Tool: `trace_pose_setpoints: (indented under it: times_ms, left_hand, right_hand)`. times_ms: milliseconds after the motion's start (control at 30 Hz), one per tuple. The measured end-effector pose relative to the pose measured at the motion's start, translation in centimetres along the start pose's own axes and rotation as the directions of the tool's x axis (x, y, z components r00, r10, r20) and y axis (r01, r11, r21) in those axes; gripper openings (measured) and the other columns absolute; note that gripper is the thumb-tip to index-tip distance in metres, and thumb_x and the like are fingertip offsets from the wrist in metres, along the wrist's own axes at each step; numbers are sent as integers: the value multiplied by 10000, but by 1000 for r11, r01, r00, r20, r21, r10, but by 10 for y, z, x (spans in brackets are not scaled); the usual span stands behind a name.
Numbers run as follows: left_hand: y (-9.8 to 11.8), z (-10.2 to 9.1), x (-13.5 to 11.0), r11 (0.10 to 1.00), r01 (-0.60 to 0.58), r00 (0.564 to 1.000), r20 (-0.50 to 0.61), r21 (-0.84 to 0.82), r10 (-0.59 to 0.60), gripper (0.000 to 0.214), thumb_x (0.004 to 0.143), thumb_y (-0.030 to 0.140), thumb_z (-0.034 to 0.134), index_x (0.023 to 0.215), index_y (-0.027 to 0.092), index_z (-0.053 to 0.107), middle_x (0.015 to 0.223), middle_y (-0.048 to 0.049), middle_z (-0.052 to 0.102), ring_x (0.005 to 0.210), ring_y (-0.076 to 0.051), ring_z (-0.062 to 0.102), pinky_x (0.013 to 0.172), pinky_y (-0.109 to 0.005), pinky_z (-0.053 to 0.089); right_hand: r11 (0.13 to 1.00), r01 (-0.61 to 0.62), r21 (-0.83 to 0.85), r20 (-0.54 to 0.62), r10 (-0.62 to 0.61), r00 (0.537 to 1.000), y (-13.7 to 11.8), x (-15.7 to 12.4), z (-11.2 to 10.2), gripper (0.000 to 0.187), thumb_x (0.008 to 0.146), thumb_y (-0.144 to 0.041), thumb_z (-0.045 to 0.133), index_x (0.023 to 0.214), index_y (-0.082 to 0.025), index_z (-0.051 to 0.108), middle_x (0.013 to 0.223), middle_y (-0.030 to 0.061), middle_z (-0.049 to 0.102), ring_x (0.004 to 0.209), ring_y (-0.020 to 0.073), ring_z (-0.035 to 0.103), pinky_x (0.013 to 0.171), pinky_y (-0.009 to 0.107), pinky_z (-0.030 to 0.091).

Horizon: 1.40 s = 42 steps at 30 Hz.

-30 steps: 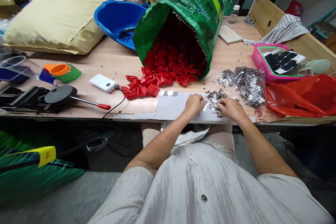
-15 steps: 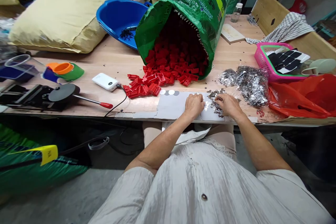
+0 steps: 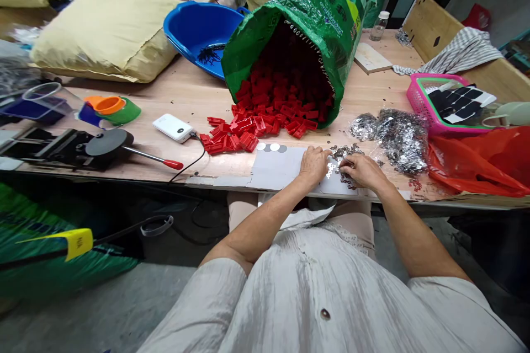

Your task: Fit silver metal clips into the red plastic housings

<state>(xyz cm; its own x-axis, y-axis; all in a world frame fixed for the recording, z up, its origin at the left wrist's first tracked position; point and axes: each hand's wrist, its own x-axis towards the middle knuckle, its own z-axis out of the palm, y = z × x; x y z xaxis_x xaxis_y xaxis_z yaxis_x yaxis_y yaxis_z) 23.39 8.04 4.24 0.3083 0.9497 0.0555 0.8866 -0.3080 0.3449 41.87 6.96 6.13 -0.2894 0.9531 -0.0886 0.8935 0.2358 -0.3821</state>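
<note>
Left hand (image 3: 313, 164): fingers were curled under, knuckles up, on the smooth pale-grey flat sheet (image 3: 275, 170), right at the edge of the small flat silvery metal pieces (image 3: 350, 150). Fingertips were mostly hidden, so I couldn't tell if it had hold of one.

Right hand (image 3: 362, 171): thumb and fingers were bent in toward each other over the near side of that same pile, not much of a gap. Couldn't tell if a piece was pinched in there, way too tiny.

Metal pieces: loose heap between the hands and a bit beyond, around the sheet's right end, some bright, some darker.

Sheet corner: a couple of flat round white discs (image 3: 274, 147) sat at the far left.

Red stuff: a load of small glossy red plastic pieces (image 3: 232, 138) spilled out of a big shiny green sack (image 3: 304, 16) on its side, onto the light wood-grain table (image 3: 182, 94).

Right side: clear plastic bags full of silvery bits (image 3: 401, 140), then a pink plastic mesh basket (image 3: 417, 103) and a crumpled red plastic bag (image 3: 480, 162).

Left side: white rectangular power bank (image 3: 173, 128), cable plugged in.
</note>
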Motion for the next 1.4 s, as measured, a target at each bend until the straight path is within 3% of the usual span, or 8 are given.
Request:
trace_pose_setpoints:
  times_ms: [167,233,400,667,933,1100,1300,1400]
  left_hand:
    - [10,1,18,1000,-26,1000,5,8,26,297,905,196,515,1126,202,713,1048,-125,686,1045,-275,523,892,-379,395]
    - [13,2,23,1000,-15,1000,6,-4,15,279,892,182,521,1077,201,728,1029,-124,689,1048,-277,520,882,-381,400]
    - [9,2,26,999,21,1000,-6,-27,-21,264,895,180,510,1006,188,749,1025,-131,686,1060,-279,516,896,-387,403]
    - [-3,-5,25,990,87,996,0,-110,-88,254,869,168,536,977,187,764,1018,-118,699,1037,-260,539,952,-374,406]
    - [-2,-9,31,980,139,990,27,-141,-136,221,831,134,560,882,173,771,961,-125,706,997,-273,567,916,-374,420]
    - [0,-13,26,986,125,992,14,-114,-124,232,836,148,585,1006,185,739,1034,-117,700,1061,-275,548,931,-373,405]
    - [4,-13,16,999,45,999,21,-28,-45,177,846,300,647,956,201,744,1027,-113,691,1067,-291,519,916,-395,398]
    - [4,-9,16,999,49,998,29,-21,-48,163,842,283,648,941,201,749,1021,-117,692,1064,-295,513,906,-400,397]
  right_hand:
    - [996,-65,-65,-144,55,988,2,15,4,306,888,-248,561,1172,-274,672,1037,72,682,941,239,616,786,317,429]
    - [991,-75,-114,-152,57,987,0,22,8,341,904,-226,531,1215,-283,657,1045,89,666,963,247,611,789,324,431]
    - [984,-82,-156,-120,63,991,-5,29,10,293,916,-246,527,1169,-284,671,1049,90,667,980,250,607,790,324,431]
    - [997,-59,-39,-169,52,984,7,28,7,231,925,-277,532,1070,-256,710,1101,75,699,997,236,613,834,325,429]
    - [998,-60,-28,-110,57,992,14,34,3,233,919,-334,523,885,-211,718,962,90,735,889,234,636,751,307,415]
    - [997,-79,5,-148,78,986,16,32,2,220,914,-296,523,943,-217,726,992,85,741,909,234,641,778,313,419]
    - [999,-24,40,-161,30,987,24,27,3,184,872,-248,562,971,-227,716,1014,60,723,944,213,632,835,306,426]
    - [999,-12,31,-159,17,987,23,23,2,170,874,-253,557,950,-229,706,984,53,720,925,215,630,813,308,425]
